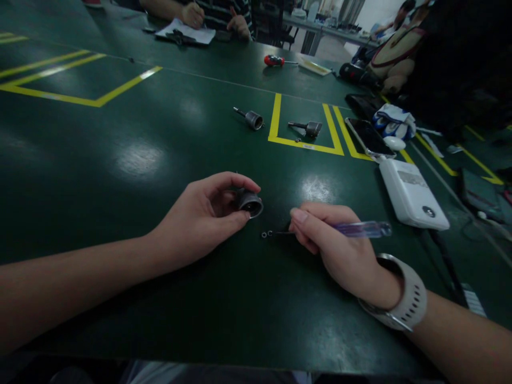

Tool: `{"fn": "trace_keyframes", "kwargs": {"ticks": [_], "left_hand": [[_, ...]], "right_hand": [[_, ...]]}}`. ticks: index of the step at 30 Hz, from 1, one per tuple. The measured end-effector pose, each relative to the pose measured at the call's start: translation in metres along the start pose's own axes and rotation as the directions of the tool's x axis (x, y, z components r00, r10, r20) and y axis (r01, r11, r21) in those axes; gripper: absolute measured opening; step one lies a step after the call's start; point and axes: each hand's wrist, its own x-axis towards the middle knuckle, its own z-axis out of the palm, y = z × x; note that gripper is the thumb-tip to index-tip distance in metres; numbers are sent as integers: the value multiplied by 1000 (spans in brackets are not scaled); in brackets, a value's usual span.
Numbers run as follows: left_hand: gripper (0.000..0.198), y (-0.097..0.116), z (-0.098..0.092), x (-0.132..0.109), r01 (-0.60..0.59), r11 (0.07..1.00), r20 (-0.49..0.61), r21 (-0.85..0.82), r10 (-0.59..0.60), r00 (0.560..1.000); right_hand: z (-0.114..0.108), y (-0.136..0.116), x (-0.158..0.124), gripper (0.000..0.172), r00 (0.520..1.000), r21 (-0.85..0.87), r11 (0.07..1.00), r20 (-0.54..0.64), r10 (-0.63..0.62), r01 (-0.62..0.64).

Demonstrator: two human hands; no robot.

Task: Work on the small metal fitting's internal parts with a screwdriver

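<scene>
My left hand point(202, 216) is closed round a small dark metal cup-shaped part point(250, 203), pinched between thumb and fingers just above the green table point(120, 160). My right hand point(332, 242), with a white watch on the wrist, grips a screwdriver with a clear blue handle point(362, 229). Its thin tip points left toward two tiny ring-shaped nuts point(266, 233) lying on the table between my hands.
Two more metal cup parts with pins point(253, 118) point(309, 128) lie farther back by yellow tape lines. A white device point(412, 196), a phone point(370, 137) and gloves point(394, 120) sit at the right. A red screwdriver point(276, 61) lies far back. Other people sit across the table.
</scene>
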Motion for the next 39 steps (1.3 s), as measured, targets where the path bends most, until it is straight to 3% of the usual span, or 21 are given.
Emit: {"fn": "trace_keyframes", "kwargs": {"ticks": [3,7,17,22,39], "left_hand": [[31,1,-1,-1,13,1000,12,9,-13,1000],[32,1,-2,-3,-26,999,-1,26,26,1000],[30,2,1,-1,-53,998,-51,-14,53,997],[31,3,3,-2,-32,999,-51,-28,31,998],[28,5,6,-5,-54,998,-29,35,56,998]], "right_hand": [[2,-6,-3,37,991,-221,966,61,-120,131],[7,-3,-7,27,925,-408,830,162,-345,381],[8,-5,-11,20,808,-409,705,174,-563,579],[10,-6,-11,19,769,-396,668,197,-608,630],[15,-5,-8,24,789,-495,633,211,-577,595]]}}
